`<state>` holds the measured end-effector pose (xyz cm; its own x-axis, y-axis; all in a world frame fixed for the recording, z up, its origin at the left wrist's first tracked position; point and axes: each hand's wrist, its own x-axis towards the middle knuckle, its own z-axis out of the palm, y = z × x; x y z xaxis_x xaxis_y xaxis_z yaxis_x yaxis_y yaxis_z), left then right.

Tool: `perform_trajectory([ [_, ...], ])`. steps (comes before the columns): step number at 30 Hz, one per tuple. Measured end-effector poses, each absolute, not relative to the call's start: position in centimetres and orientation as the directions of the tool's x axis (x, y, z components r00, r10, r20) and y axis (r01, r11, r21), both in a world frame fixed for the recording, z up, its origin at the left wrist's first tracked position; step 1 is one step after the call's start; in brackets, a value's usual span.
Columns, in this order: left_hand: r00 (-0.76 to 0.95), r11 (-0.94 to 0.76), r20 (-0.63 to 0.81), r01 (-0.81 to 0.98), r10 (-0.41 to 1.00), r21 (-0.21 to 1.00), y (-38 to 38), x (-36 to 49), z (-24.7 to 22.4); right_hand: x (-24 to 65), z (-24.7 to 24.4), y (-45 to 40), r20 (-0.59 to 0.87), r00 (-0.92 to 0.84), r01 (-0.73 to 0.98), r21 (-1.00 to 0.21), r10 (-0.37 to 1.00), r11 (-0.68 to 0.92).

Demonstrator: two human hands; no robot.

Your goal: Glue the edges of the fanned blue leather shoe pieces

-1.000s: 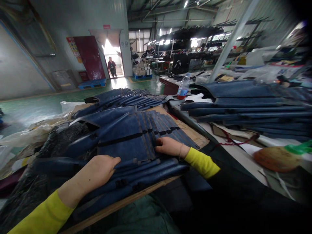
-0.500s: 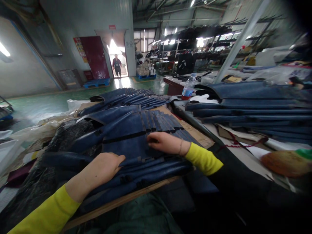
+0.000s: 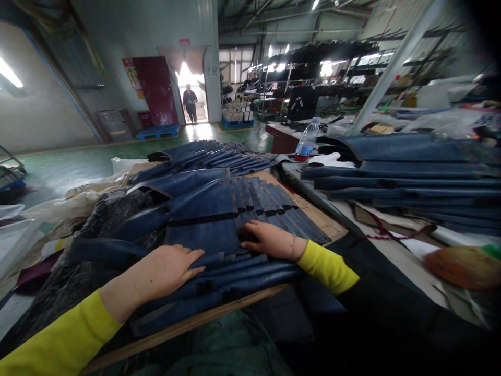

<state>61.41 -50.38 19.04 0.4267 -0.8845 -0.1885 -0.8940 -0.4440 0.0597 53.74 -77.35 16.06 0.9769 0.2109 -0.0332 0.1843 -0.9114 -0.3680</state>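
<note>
Dark blue leather-like panels (image 3: 203,236), each with a black band, lie overlapped in front of me. My left hand (image 3: 166,269) rests palm down over the near rolled edges, its fingers stretched out and slightly apart. At the right side of the top panel is my right hand (image 3: 272,240). Its fingers are bent, with a gap between them and the thumb, and the fingertips touch the panel surface. I see nothing lifted in either hand. Both palms are hidden.
A wooden board (image 3: 188,330) supports the panels. Another blue stack (image 3: 211,156) lies behind; more blue pieces (image 3: 407,180) lie at right. A plastic bottle (image 3: 307,141) stands beyond. Black plastic sheeting (image 3: 78,261) is at left. A person (image 3: 190,103) is in the far doorway.
My left fingers have spread further apart. My right hand has shifted slightly down and its thumb and fingers have parted. The panels stay in place; the view has shifted a little.
</note>
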Motion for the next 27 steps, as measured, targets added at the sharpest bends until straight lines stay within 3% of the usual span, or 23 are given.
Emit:
perform_trajectory([
  [3,0.393,-0.475,-0.344,-0.857,-0.853,0.201,-51.3,62.2,20.7,53.8,16.2,-77.2,-0.057,0.975,0.182,-0.338,0.213,-0.923],
  [6,0.409,-0.588,-0.45,-0.704,-0.794,0.398,-53.1,64.4,22.4,53.9,16.2,-77.1,-0.064,0.974,0.186,-0.326,0.218,-0.927],
  [9,0.52,-0.65,-0.395,-0.547,-0.758,0.527,-54.8,66.3,21.6,54.1,15.9,-77.1,-0.057,0.975,0.185,-0.341,0.217,-0.922],
  [11,0.545,-0.612,-0.287,-0.638,-0.787,0.467,-55.4,66.2,19.5,54.1,15.9,-77.3,-0.049,0.976,0.182,-0.356,0.213,-0.917],
  [13,0.549,-0.587,-0.209,-0.753,-0.809,0.298,-55.3,65.0,17.1,53.8,16.3,-77.8,-0.057,0.967,0.204,-0.405,0.247,-0.891],
  [16,0.624,-0.655,-0.21,-0.743,-0.753,0.139,-54.7,62.9,14.9,51.3,17.8,-79.7,0.0,0.966,0.211,-0.573,0.258,-0.792],
  [17,0.635,-0.666,-0.22,-0.736,-0.741,0.118,-54.6,62.3,14.7,49.7,18.4,-80.7,0.075,0.983,0.18,-0.622,0.17,-0.762],
  [18,0.636,-0.668,-0.231,-0.737,-0.737,0.104,-54.5,62.0,14.7,47.9,18.9,-81.8,0.202,0.979,0.125,-0.652,-0.012,-0.748],
  [20,0.638,-0.67,-0.236,-0.738,-0.733,0.088,-54.5,61.8,15.0,43.2,19.5,-84.5,0.478,0.76,0.015,-0.689,-0.439,-0.724],
  [22,0.646,-0.674,-0.224,-0.735,-0.73,0.078,-54.5,61.9,15.2,38.0,19.1,-87.9,0.646,0.392,-0.095,-0.68,-0.655,-0.727],
  [24,0.641,-0.664,-0.202,-0.743,-0.74,0.076,-54.5,62.1,15.0,33.0,17.8,-91.4,0.737,0.06,-0.26,-0.639,-0.673,-0.724],
  [27,0.623,-0.638,-0.16,-0.766,-0.766,0.076,-54.1,62.5,13.9,27.4,15.0,-95.5,0.746,-0.165,-0.502,-0.626,-0.645,-0.596],
])
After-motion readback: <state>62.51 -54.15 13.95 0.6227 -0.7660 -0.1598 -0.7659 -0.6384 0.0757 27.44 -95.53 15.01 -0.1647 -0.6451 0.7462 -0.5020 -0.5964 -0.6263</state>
